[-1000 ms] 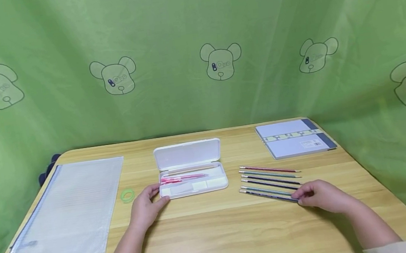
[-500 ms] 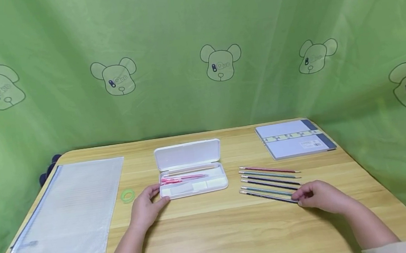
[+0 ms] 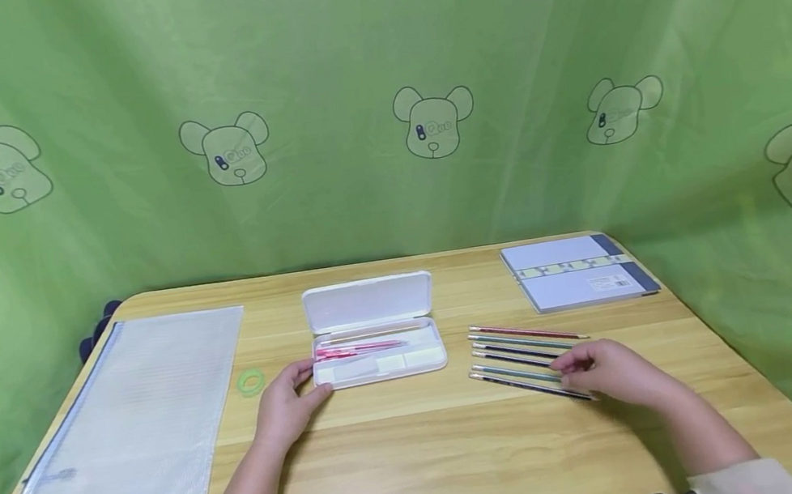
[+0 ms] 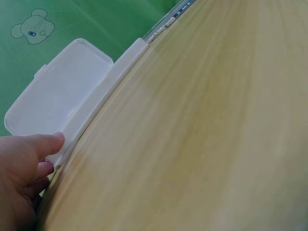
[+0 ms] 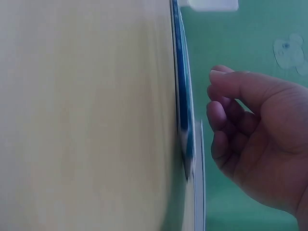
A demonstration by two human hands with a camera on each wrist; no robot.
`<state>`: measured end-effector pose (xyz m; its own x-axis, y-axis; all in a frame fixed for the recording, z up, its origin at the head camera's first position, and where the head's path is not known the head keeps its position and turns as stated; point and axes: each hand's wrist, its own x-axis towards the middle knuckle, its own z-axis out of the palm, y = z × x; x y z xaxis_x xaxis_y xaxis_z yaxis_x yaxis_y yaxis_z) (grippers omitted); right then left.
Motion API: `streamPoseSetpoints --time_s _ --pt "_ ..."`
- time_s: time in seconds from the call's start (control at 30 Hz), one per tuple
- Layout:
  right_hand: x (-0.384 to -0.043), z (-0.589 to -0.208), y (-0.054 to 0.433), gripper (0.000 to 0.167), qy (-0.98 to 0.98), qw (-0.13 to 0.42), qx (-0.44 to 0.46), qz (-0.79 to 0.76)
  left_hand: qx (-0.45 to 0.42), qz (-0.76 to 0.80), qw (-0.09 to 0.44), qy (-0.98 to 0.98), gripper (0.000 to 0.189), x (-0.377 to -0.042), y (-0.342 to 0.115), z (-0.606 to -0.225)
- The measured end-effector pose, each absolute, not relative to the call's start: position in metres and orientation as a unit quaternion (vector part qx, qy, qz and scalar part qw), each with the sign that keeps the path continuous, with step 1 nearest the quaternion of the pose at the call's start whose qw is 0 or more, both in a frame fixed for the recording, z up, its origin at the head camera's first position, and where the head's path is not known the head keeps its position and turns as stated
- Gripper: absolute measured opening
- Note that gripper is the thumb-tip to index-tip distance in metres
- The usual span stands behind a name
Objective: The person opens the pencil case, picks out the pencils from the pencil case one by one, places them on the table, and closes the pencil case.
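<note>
A white pencil case [image 3: 389,377] lies with its lid [image 4: 62,86] up in the middle of the table. Inside are pink pens [image 3: 356,350], a thin yellowish stick [image 3: 369,334] and pale flat blocks. My left hand [image 3: 283,411] holds the case's left end, thumb at the front corner. To the right, several pencils lie in a row, from a red pencil [image 3: 526,332] at the back to a dark pencil [image 3: 529,386] in front. Over their pointed ends is my right hand [image 3: 608,369], fingers loosely bent; the right wrist view shows nothing between thumb and fingers, beside a blue pencil [image 5: 183,96].
A translucent zip pouch [image 3: 130,424] covers the table's left side. Between it and the case sits a green ring, seemingly a tape roll [image 3: 250,382]. A light notebook [image 3: 578,271] with a patterned band lies at the back right. Green curtain [image 3: 347,204] surrounds the table.
My right hand has let go of the front dark pencil's tip and shifted slightly left and back over the pencils. The left hand stays at the case.
</note>
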<state>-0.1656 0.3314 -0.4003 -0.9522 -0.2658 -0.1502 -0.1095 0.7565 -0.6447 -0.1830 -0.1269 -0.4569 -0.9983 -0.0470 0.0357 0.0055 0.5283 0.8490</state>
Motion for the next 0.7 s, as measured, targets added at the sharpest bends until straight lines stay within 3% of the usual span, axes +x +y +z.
streamPoseSetpoints --time_s 0.33,0.7 --pt "-0.201 -0.394 0.282 0.023 0.939 0.079 -0.126 -0.311 0.012 -0.485 0.028 -0.874 0.05 -0.184 -0.127 -0.458" --pt "-0.24 -0.391 0.224 0.028 0.923 0.076 -0.148 -0.347 0.012 -0.485 0.028 -0.874 0.049 -0.183 -0.127 -0.457"
